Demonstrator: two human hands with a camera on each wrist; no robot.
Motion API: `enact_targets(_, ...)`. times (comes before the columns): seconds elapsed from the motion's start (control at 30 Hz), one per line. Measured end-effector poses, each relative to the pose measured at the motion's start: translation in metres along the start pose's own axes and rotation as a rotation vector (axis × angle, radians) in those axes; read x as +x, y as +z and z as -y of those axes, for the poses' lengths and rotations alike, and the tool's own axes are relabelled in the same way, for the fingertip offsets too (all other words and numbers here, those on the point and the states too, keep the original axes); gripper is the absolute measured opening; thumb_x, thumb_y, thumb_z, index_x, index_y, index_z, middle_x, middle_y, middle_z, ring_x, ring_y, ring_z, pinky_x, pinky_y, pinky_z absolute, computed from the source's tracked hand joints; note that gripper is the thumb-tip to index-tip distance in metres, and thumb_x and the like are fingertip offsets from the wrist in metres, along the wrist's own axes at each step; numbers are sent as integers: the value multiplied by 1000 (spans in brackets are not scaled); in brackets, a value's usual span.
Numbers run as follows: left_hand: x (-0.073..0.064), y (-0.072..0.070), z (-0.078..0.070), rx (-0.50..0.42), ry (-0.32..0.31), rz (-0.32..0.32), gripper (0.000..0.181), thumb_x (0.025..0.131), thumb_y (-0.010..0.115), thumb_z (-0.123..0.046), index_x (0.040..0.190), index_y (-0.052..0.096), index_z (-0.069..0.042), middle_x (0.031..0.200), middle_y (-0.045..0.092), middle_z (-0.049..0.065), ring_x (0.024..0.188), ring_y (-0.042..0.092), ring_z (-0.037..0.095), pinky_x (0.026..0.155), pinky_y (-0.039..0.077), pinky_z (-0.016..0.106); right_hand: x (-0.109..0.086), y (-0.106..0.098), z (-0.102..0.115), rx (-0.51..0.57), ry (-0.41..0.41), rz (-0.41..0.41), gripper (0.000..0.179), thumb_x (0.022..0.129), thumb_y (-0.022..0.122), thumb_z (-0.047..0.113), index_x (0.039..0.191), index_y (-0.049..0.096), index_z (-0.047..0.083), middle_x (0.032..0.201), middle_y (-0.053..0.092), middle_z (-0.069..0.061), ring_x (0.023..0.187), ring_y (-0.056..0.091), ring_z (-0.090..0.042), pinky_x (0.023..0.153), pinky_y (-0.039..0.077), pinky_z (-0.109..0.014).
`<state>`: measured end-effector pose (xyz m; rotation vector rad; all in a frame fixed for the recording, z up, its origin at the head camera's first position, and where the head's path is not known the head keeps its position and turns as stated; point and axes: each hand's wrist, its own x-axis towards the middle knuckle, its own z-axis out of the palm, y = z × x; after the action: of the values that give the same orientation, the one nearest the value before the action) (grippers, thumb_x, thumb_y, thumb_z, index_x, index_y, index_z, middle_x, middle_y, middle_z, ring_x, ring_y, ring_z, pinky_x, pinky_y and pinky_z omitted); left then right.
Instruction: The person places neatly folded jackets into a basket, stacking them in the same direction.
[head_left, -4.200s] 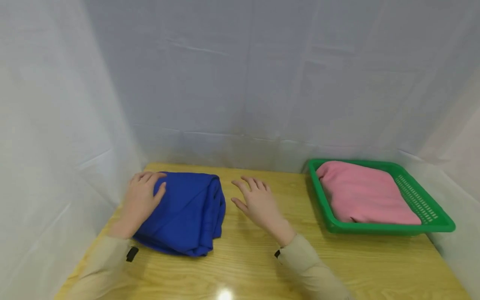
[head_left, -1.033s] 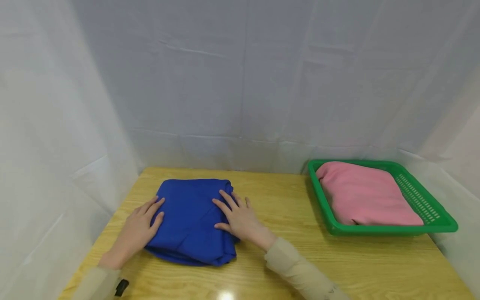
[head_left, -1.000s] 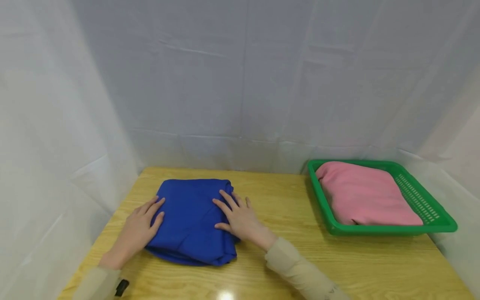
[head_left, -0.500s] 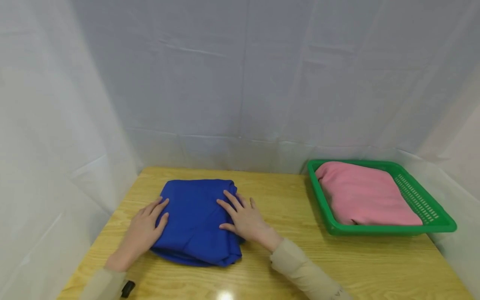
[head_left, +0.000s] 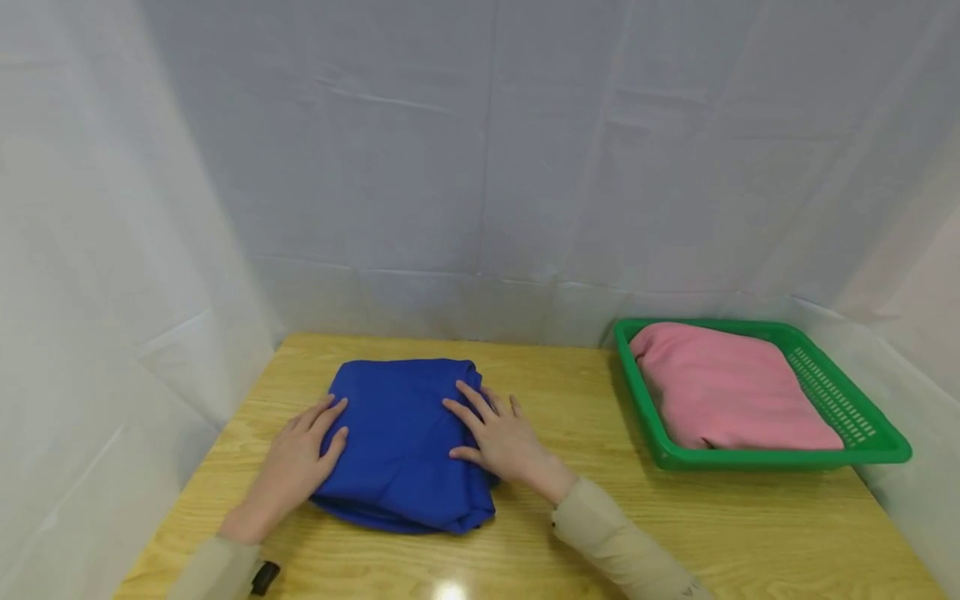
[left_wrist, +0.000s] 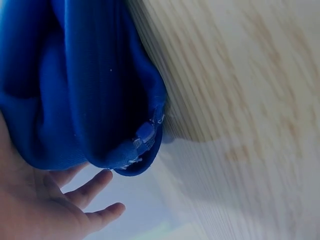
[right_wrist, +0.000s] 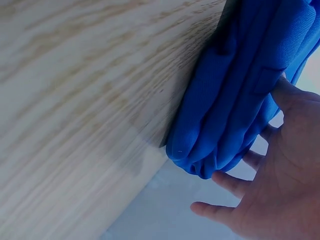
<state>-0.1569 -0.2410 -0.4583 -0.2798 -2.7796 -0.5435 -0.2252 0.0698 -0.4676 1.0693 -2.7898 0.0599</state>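
A folded blue cloth [head_left: 405,446] lies on the left half of the wooden table, its layers stacked in a thick square. My left hand [head_left: 296,458] rests against its left edge, fingers spread and fingertips on top. On the opposite edge, my right hand [head_left: 502,437] touches the cloth with extended fingers. The left wrist view shows a rolled fold of the blue cloth [left_wrist: 100,100] with frayed threads beside the left hand [left_wrist: 50,210]. Several stacked folds of blue cloth [right_wrist: 225,100] appear in the right wrist view, with the right hand [right_wrist: 275,170] along their outer side.
A green plastic basket [head_left: 885,433] with slotted sides stands at the right of the table [head_left: 600,517]. Inside it lies a folded pink cloth [head_left: 735,392]. Pale sheeting [head_left: 487,167] hangs behind the table and along both sides.
Over the last second the blue cloth has slid a little to the right, both hands moving along with it. Earlier, the right hand was raised apart from the cloth. The basket has stayed put.
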Motion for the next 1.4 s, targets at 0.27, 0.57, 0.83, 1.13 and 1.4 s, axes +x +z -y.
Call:
enact_targets(0.27, 1, 2, -7, 1, 15, -15, 48, 104, 57, -22, 145, 53, 2, 148, 48, 28, 131, 46, 51, 106, 37, 66, -5, -2, -4, 40, 10, -4, 73, 98, 52, 61, 160, 33, 27, 168, 20, -6, 147, 33, -41, 109, 36, -68)
enact_targets(0.57, 6, 8, -18, -13, 18, -23, 47, 104, 56, -21, 144, 54, 1, 148, 48, 27, 133, 46, 49, 106, 37, 65, -15, -3, -12, 51, 6, -35, 72, 98, 55, 58, 159, 35, 25, 167, 23, -8, 145, 36, -42, 107, 36, -70)
enact_targets(0.83, 8, 16, -27, -16, 16, -25, 47, 103, 57, -22, 145, 53, 1, 148, 48, 27, 133, 47, 48, 108, 37, 63, -22, -4, -20, 64, 1, -50, 71, 98, 58, 55, 157, 38, 22, 166, 25, -10, 143, 38, -43, 106, 36, -71)
enact_targets(1.13, 11, 23, -38, -1, 4, -46, 47, 103, 58, -23, 144, 55, 1, 147, 50, 26, 132, 48, 48, 108, 38, 62, -29, -5, -29, 51, 5, -26, 72, 98, 56, 55, 159, 35, 23, 168, 21, -8, 145, 36, -42, 106, 37, -69)
enact_targets(1.4, 12, 25, -46, -16, 4, -34, 47, 102, 58, -23, 143, 56, 0, 147, 51, 26, 132, 48, 48, 107, 38, 64, -36, -6, -37, 71, -10, -37, 73, 98, 59, 53, 159, 36, 21, 168, 22, -10, 145, 36, -43, 106, 38, -69)
